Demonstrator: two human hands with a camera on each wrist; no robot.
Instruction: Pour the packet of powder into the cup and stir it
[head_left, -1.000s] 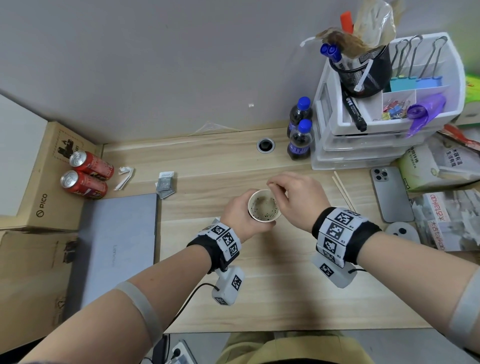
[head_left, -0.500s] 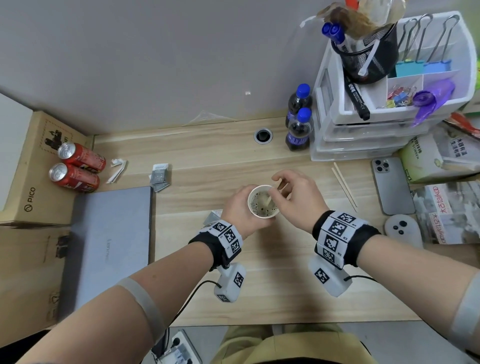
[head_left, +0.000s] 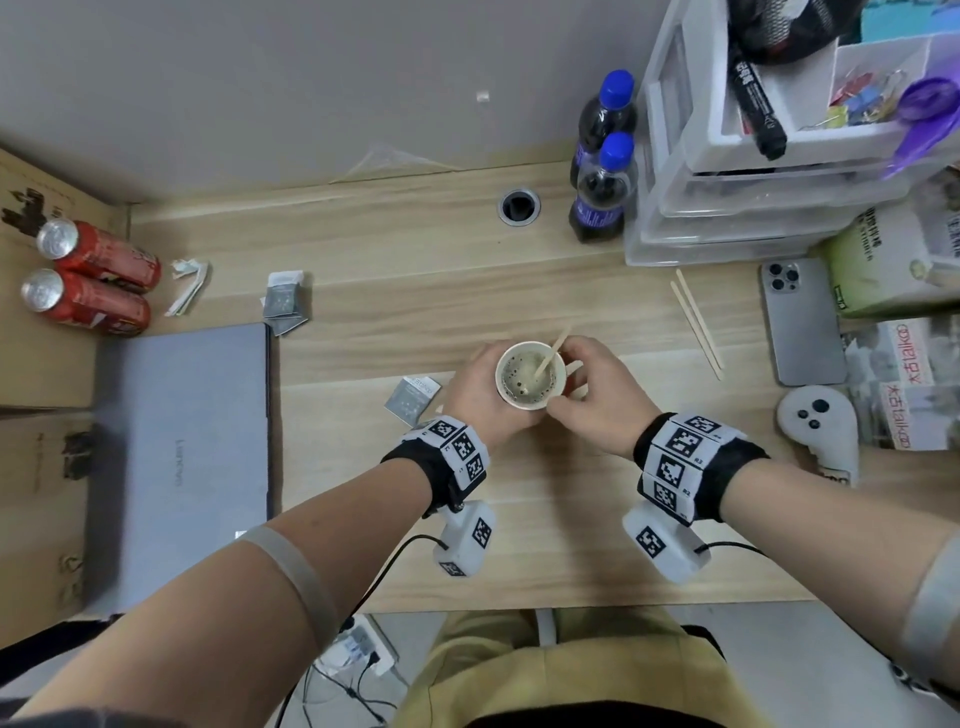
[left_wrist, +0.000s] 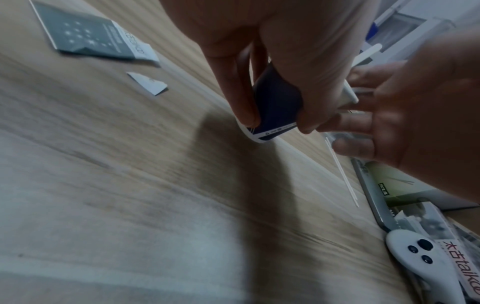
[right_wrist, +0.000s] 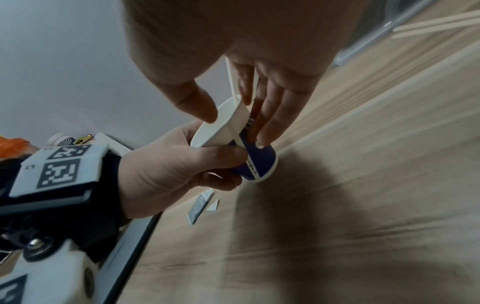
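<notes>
A paper cup with a white rim and dark blue wall stands mid-table, full of frothy brown drink. A wooden stir stick leans in it against the far-right rim, with no finger round it. My left hand grips the cup from the left, thumb and fingers curled round the wall. My right hand is at the cup's right side: its straight fingers lie against the wall and the thumb touches the near rim. A torn grey packet lies flat just left of the cup, its cut corner beside it.
A closed laptop lies at the left, with two red cans on a box behind it. More grey packets sit further back. Two bottles, plastic drawers, spare sticks, a phone and a white controller crowd the right.
My right hand has let go of the stick it was stirring with and dropped to the cup's side. The stick now leans on the rim. The left hand keeps its grip.
</notes>
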